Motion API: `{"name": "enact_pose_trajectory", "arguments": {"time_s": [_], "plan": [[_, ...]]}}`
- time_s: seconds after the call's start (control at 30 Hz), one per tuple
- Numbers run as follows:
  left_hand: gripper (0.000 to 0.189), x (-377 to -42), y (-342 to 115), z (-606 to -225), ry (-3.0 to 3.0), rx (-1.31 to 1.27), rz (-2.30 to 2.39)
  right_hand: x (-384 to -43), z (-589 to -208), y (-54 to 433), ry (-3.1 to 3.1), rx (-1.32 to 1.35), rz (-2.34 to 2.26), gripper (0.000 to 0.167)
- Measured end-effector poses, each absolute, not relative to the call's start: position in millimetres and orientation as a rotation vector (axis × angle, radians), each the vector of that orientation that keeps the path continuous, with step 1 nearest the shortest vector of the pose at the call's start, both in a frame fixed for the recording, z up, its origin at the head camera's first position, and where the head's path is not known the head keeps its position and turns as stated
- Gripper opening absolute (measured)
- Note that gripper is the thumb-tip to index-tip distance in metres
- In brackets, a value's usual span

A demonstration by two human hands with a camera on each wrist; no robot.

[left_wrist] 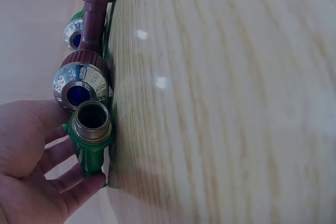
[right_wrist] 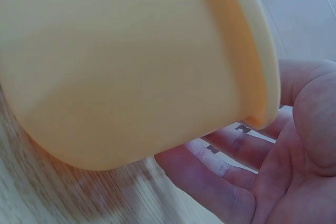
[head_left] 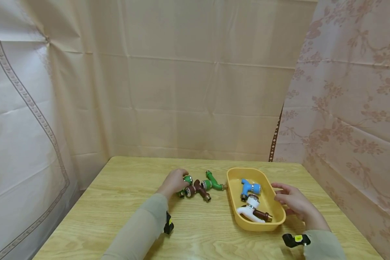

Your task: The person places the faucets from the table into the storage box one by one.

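Observation:
My left hand (head_left: 173,183) is at the left end of a cluster of taps. Its fingers curl around a green tap (left_wrist: 92,148) that has a threaded metal mouth. Beside that tap lies a maroon tap (head_left: 201,190) with a chrome-ringed knob. Farther right, another green tap (head_left: 215,181) reaches close to a yellow plastic tub (head_left: 231,202). At the tub's right side is my right hand (head_left: 294,200), its fingers loosely bent near the rim and outer wall (right_wrist: 157,77). Whether they touch the wall is hard to tell.
Inside the tub lie a blue tap (head_left: 248,188), a white tap (head_left: 251,211) and a maroon tap (head_left: 264,216), partly hidden by the white one. Everything stands on a wood-grain table (head_left: 133,224). Beige curtains (head_left: 195,90) hang behind, and a flowered curtain (head_left: 354,108) is on the right.

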State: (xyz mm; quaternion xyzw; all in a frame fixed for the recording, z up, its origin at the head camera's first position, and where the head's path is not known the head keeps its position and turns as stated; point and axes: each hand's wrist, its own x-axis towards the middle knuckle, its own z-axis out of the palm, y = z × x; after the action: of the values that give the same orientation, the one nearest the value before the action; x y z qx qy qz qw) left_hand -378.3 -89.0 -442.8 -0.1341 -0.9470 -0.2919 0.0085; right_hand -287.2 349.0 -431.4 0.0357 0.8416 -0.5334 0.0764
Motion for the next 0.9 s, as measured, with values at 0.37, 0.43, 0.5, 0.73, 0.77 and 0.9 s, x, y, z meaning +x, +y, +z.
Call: {"name": "enact_pose_trajectory", "arguments": {"time_s": [0.37, 0.43, 0.5, 0.73, 0.77, 0.9], "plan": [[0.033, -380.0, -88.6, -443.1, -2.981, -0.423, -0.878, -288.5, -431.2, 349.3, 2.513, 0.125, -1.601, 0.067], [0.032, -380.1, -88.6, -443.2, -2.980, -0.426, -0.865, -288.5, -431.2, 349.4, 2.514, 0.125, -1.598, 0.067], [0.031, -380.2, -88.6, -443.2, -2.976, -0.429, -0.849, -288.4, -431.3, 349.4, 2.515, 0.123, -1.600, 0.067], [0.029, -380.3, -88.7, -443.0, -2.961, -0.440, -0.839, -287.8, -431.4, 349.2, 2.518, 0.115, -1.604, 0.067], [0.029, -380.2, -88.7, -443.1, -2.960, -0.439, -0.843, -287.8, -431.3, 349.2, 2.514, 0.119, -1.606, 0.067], [0.029, -379.1, -89.3, -442.1, -2.953, -0.438, -0.857, -288.1, -431.1, 349.1, 2.502, 0.129, -1.610, 0.067]]}}
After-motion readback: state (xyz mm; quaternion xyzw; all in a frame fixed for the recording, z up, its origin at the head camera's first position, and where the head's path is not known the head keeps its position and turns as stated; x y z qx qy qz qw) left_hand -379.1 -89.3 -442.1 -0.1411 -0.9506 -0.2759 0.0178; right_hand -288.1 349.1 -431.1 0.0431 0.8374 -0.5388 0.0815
